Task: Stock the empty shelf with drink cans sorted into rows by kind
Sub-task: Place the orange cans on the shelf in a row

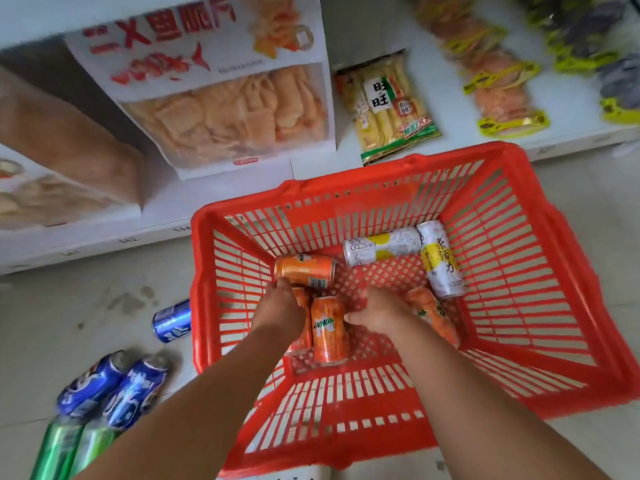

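Floor (86, 306), red basket (540, 271), orange cans (328, 329)

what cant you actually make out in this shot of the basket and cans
- Head view: the left hand covers most of one orange can; whether it has a grip is unclear.
- Right hand fingers are turned away beside another orange can; contact is unclear.
- Green cans are cut off by the bottom edge.
- Blue can is partly hidden behind the red basket wall.
- Blue cans' print is blurred.

Location: you stand in a shop. Evidence: white shelf (571, 109) of packaged snacks (391, 112), red shopping basket (540, 271) on the floor.
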Demonstrator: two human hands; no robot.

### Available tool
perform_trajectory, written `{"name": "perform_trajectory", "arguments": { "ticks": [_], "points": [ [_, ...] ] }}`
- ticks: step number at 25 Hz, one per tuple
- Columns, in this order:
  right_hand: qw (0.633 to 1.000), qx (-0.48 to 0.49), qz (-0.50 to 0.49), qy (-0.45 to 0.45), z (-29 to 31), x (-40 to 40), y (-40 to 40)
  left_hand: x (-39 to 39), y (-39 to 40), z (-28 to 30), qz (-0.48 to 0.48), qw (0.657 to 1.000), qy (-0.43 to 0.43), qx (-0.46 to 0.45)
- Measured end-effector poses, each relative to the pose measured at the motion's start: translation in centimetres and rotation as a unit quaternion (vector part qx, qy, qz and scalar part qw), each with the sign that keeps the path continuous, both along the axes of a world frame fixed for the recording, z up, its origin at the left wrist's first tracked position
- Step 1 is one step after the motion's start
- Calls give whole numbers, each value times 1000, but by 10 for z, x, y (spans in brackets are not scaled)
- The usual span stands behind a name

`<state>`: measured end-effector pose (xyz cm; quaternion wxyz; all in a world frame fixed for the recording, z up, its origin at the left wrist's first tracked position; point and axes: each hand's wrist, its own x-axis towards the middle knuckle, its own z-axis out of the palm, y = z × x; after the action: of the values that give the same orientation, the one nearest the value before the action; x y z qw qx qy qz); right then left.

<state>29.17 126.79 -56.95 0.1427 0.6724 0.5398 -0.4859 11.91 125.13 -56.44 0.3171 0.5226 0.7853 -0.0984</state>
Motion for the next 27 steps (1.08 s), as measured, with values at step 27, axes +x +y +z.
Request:
{"name": "perform_trajectory", "arguments": {
  "ticks": [27],
  "points": [
    [976, 39, -210, 36, -8, 11, 5, 24, -4, -5, 274, 944, -182, 28]
  ]
}}
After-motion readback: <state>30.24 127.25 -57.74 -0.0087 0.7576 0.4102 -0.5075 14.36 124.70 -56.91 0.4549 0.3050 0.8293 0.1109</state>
